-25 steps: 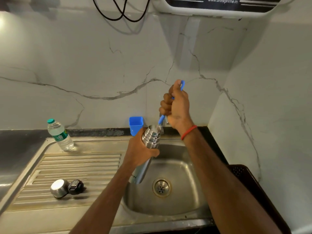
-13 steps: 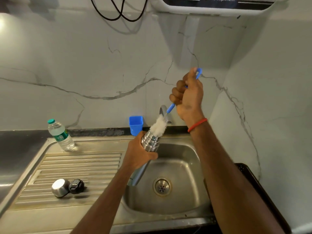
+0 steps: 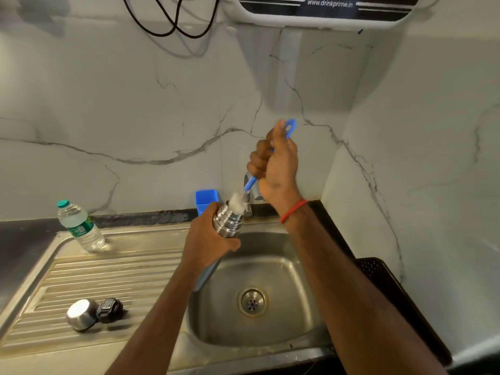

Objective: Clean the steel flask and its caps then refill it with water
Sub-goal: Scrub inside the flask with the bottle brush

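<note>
Downward again goes the bottle brush [image 3: 250, 182], its white bristles sunk halfway back into the mouth since the earlier frame. At left, the steel cap [image 3: 81, 313] and black cap [image 3: 109, 309] lie touching on the draining board [image 3: 121, 266]. Over the sink [image 3: 303, 280], the left hand [image 3: 208, 239] wraps the steel flask [image 3: 228, 223] below its neck, mouth tilted up and right. Its long axis lines up with the blue handle, clenched in the right hand [image 3: 276, 169] above.

Kinda dim, greenish indoor light, brightest on the wall [image 3: 9, 58] top-left. Soft shadow under the purifier [image 3: 324, 16], glare on the steel cap [image 3: 79, 311] — edges bend, brush bristles [image 3: 236, 203] blurred.
</note>
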Motion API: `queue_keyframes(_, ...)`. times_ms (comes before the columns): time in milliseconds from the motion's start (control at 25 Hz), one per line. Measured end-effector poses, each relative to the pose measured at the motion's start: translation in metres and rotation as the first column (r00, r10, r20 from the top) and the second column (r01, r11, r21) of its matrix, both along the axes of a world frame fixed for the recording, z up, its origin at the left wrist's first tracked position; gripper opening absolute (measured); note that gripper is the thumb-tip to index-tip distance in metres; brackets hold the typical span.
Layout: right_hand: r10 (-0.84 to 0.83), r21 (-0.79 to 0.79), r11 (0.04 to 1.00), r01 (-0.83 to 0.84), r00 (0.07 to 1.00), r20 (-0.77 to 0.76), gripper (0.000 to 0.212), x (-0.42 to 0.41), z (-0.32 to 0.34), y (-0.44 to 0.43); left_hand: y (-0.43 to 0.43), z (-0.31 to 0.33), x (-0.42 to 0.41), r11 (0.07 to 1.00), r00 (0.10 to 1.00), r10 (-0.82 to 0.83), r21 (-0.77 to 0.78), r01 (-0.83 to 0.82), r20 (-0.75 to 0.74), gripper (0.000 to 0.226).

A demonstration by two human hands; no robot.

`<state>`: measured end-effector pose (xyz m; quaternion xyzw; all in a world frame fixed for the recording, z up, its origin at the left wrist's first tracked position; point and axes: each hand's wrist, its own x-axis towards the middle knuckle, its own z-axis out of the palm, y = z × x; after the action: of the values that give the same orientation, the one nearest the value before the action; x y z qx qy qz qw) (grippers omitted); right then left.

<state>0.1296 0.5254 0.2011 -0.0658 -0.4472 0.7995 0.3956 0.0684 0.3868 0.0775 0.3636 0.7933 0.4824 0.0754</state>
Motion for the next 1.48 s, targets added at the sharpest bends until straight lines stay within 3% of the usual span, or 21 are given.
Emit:
queue_keyframes(80, 0.013, -0.001, 1.0, -0.013, 0.997, 0.074, 0.047, 0.001, -0.007, -0.006, 0.004, 0.004, 0.002, 1.0, 1.0, -0.017, 0.011, 0.017, 0.005, 0.066)
queue_keyframes(280, -0.059, -0.035, 0.998, 0.055, 0.992, -0.114, 0.047, 0.022, 0.038, 0.02, 0.003, 0.001, 0.001, 0.999, 0.999, -0.038, -0.001, 0.038, 0.004, 0.071)
queue_keyframes(440, -0.023, -0.015, 1.0, 0.023, 1.0, 0.013, 0.046, 0.014, 0.001, -0.002, 0.009, 0.009, 0.007, 0.998, 0.998, -0.059, 0.018, 0.059, 0.007, 0.067)
queue_keyframes(640, -0.07, 0.003, 0.997, 0.071, 0.988, -0.141, 0.047, 0.029, 0.041, 0.018, 0.002, 0.003, 0.003, 0.998, 0.997, -0.069, 0.014, 0.068, 0.03, 0.071)
queue_keyframes(720, -0.057, 0.043, 0.997, 0.06, 0.996, -0.064, 0.047, 0.022, 0.02, 0.002, 0.004, 0.006, 0.006, 0.997, 0.997, -0.074, 0.024, 0.073, 0.026, 0.069)
queue_keyframes(840, -0.006, 0.024, 1.0, 0.006, 1.0, -0.008, 0.048, 0.018, 0.014, -0.005, 0.002, 0.015, 0.007, 0.995, 0.995, -0.096, 0.038, 0.095, 0.035, 0.067)
queue_keyframes(1000, 0.117, 0.042, 0.993, -0.11, 0.967, -0.227, 0.049, 0.033, 0.046, 0.021, -0.007, 0.023, -0.001, 0.984, 0.977, -0.179, 0.023, 0.177, 0.115, 0.063)
queue_keyframes(1160, 0.472, 0.122, 0.88, -0.46, 0.875, -0.109, 0.049, 0.027, 0.014, 0.011, -0.002, 0.027, 0.009, 0.96, 0.939, -0.28, 0.071, 0.271, 0.2, 0.059)
queue_keyframes(1360, 0.553, 0.132, 0.832, -0.539, 0.788, -0.272, 0.063, 0.04, 0.036, 0.031, -0.004, 0.03, 0.007, 0.939, 0.911, -0.34, 0.031, 0.342, 0.236, 0.064)
queue_keyframes(1480, 0.596, 0.093, 0.803, -0.589, 0.79, -0.143, 0.065, 0.033, 0.011, 0.018, -0.003, 0.026, 0.01, 0.939, 0.91, -0.34, 0.03, 0.343, 0.235, 0.062)
